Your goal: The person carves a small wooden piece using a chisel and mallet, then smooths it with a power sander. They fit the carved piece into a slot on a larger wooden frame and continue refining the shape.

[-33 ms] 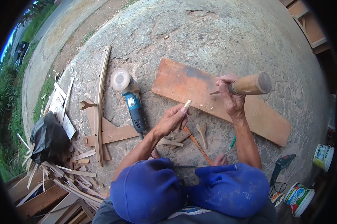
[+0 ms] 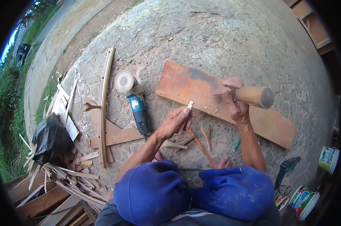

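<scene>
Over the near edge of a reddish wooden plank [image 2: 270, 120] on the ground, my left hand [image 2: 176, 122] is closed around a small pale wooden piece, its whittled tip [image 2: 190, 104] poking up past the thumb. My right hand [image 2: 237, 105], to the right above the plank, grips a chisel by its thick round wooden handle [image 2: 253, 96]. The short blade points left, toward the wooden piece, and is apart from it. Fingers hide part of the blade and most of the wooden piece. A few shavings lie on the plank.
Left of the plank lies a blue angle grinder [image 2: 138, 109], beside a long wooden strip [image 2: 104, 109]. Near my feet are an orange saw blade [image 2: 201, 147], forked wooden pieces [image 2: 206, 137] and a green pen [image 2: 237, 144]. A drill [image 2: 285, 169] and buckets [image 2: 303, 201] stand right; scrap wood [image 2: 70, 177] lies left.
The butt of the chisel handle has swung down toward me in my right hand. My left hand stays nearly in place with the wooden piece. The whole view has shifted slightly.
</scene>
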Tool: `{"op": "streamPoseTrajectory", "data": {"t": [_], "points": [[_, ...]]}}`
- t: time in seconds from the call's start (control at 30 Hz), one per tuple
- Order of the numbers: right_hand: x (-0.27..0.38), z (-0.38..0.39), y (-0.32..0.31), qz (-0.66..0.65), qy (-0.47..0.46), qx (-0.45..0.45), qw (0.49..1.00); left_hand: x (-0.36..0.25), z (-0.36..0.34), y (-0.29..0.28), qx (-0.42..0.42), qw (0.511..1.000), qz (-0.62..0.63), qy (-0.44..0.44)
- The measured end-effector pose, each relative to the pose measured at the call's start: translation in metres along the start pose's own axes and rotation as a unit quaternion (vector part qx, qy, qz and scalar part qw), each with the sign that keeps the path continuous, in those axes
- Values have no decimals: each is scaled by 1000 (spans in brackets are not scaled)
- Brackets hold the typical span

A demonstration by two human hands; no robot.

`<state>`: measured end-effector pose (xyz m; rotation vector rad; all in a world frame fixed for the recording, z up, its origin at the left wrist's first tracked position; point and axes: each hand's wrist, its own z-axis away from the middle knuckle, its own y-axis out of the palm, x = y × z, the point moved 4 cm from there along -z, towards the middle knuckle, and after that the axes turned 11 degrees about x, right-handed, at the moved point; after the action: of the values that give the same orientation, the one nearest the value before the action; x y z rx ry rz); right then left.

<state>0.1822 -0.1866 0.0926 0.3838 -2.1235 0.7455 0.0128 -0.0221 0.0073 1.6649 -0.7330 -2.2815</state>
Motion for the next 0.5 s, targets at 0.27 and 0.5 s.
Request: {"op": "streamPoseTrajectory", "data": {"t": [0.27, 0.5], "points": [[22, 76, -11, 84, 214, 104, 968, -33, 15, 7, -28, 999, -24, 3], [-4, 146, 19, -391, 280, 84, 873, -44, 16, 27, -19, 982, 173, 71]]}}
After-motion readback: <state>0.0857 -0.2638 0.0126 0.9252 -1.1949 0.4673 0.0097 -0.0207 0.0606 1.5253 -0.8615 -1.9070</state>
